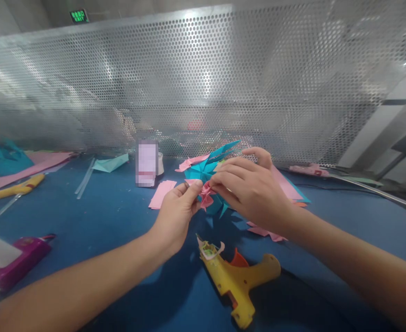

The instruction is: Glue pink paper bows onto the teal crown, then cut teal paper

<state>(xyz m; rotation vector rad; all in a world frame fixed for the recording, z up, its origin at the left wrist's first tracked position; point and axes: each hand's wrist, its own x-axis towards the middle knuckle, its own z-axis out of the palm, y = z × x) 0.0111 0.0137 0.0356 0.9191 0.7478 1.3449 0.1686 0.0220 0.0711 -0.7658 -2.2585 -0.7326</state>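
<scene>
A small pink folded paper flower (206,196) is held in front of me, above the table. My left hand (175,214) pinches its left side between thumb and fingers. My right hand (256,186) is closed at its right side, the fingertips touching the paper; the thumb is partly hidden. Right behind my hands stands a blue folded paper piece (203,169) with long pointed tips, partly covered by my right hand. A pink folded strip (192,161) leans at its upper left. Nearer to me lies a yellow hot glue gun (235,276), its nozzle pointing away.
Pink paper sheets (162,193) lie left of my hands, beside a pixelated upright object (146,163). Yellow-handled scissors or a cutter (26,188) and a magenta device (26,258) are at left. Pink scraps (265,232) lie under my right forearm. A perforated metal panel (189,69) closes the back.
</scene>
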